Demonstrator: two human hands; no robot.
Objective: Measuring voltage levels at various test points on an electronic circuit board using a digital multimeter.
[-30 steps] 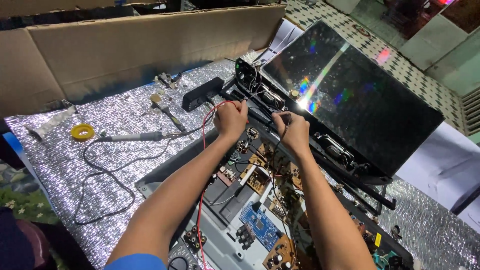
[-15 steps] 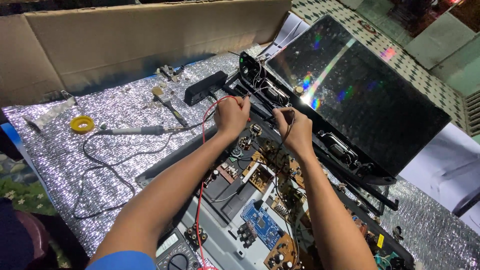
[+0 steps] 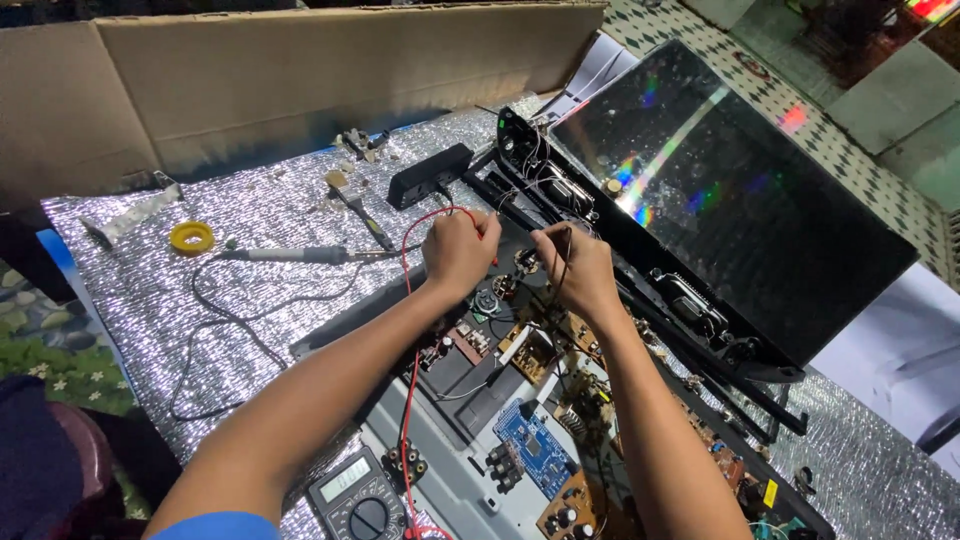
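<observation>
A cardboard wall [image 3: 300,80] bounds the far edge of the foil mat [image 3: 200,300], with open room at left. The opened television chassis [image 3: 560,420] holds circuit boards [image 3: 530,445]. Left hand [image 3: 458,250] pinches a red probe lead [image 3: 408,330]; right hand [image 3: 578,272] pinches a black lead [image 3: 563,250].

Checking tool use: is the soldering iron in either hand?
No, the soldering iron lies on the foil mat, apart from both hands, which grip probe leads.
</observation>
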